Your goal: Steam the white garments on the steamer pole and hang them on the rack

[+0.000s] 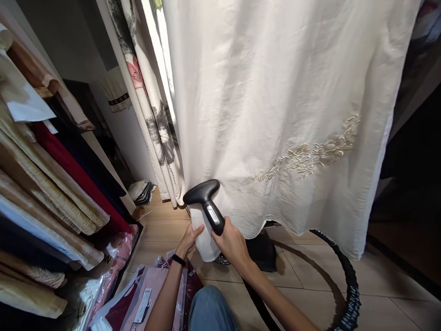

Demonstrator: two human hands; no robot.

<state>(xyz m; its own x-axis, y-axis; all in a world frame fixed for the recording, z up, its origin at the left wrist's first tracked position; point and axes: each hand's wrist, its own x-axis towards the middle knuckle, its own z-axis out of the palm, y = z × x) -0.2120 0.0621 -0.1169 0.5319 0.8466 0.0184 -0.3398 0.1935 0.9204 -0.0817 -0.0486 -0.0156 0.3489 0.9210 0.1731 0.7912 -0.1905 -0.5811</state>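
A long white garment (241, 115) with raised floral embroidery (310, 156) hangs in front of me. My right hand (232, 241) is wrapped round the handle of a black garment steamer (203, 192), whose wide head rests against the cloth near its lower left edge. Just left of it, my left hand (190, 240), with a black band at the wrist, pinches the lower left edge of the garment between thumb and fingers. The face of the steamer head is turned to the cloth and hidden.
A black fabric-covered hose (347, 276) curves over the wooden floor (285, 285) at right. Bagged clothes (141, 294) lie beside my knee. Folded garments (51, 184) hang on the left. Floral curtains (158, 128) hang behind the garment's left edge.
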